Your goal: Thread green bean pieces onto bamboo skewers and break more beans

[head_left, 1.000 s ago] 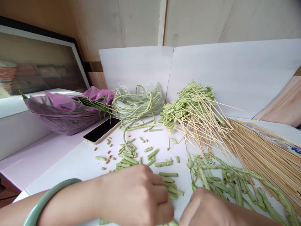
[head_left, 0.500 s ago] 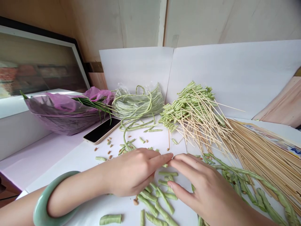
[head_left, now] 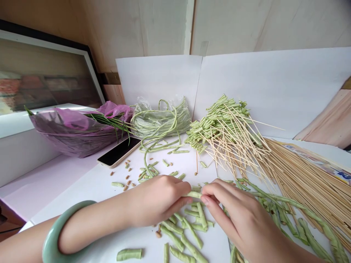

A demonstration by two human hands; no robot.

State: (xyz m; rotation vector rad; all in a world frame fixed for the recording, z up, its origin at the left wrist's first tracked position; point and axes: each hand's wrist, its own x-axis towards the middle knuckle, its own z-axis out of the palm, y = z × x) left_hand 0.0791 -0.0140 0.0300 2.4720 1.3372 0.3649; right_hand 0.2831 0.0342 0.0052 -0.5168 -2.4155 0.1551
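My left hand (head_left: 160, 200) and my right hand (head_left: 236, 215) meet over the white table (head_left: 93, 186), fingers curled. Together they pinch one short green bean piece (head_left: 194, 194) between their fingertips. A pale green bangle (head_left: 53, 233) circles my left wrist. Several cut bean pieces (head_left: 182, 233) lie scattered just below the hands. Long uncut beans (head_left: 279, 212) stretch out to the right of my right hand.
A heap of skewered bean pieces (head_left: 219, 124) lies behind, with a bundle of bare bamboo skewers (head_left: 309, 179) at right. A clear bag of long beans (head_left: 160, 118), a phone (head_left: 119, 151) and a purple bag of greens (head_left: 71, 131) sit at back left. White boards (head_left: 274, 84) stand behind.
Both hands moved up from the near edge and spread over the cut pieces. Their fingers have since curled and closed on one bean piece between them.
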